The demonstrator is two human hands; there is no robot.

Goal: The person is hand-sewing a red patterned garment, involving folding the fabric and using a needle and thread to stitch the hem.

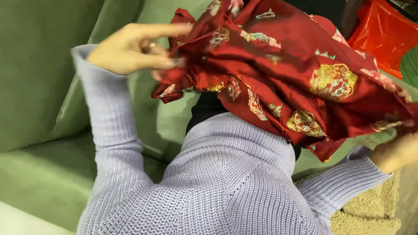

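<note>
Lilac ribbed knit sweater (226, 182) fills the bottom of the view, its sleeves running out to both hands. Left hand (133, 48) is up at the upper left, its fingers (167, 29) stretched and pinching the edge of a red satin cloth (278, 69) patterned with gold medallions and small pale motifs; the grip looks light, thumb and fingertips closed on a corner while the rest of the hand stays fairly open. Right hand (398, 152) sits at the far right edge, partly cut off and blurred; it seems to hold the opposite side of the cloth, though how tightly it is closed cannot be told. Between the two hands the cloth hangs bunched and creased over the person's lap, above a green sofa (39, 87). An orange plastic bag (383, 35) lies behind at the top right, and a pale shaggy rug (370, 209) shows at the lower right. Judging by the folds, the cloth is only partly spread: two edges are held, but the middle remains crumpled and no neat fold shows yet.
</note>
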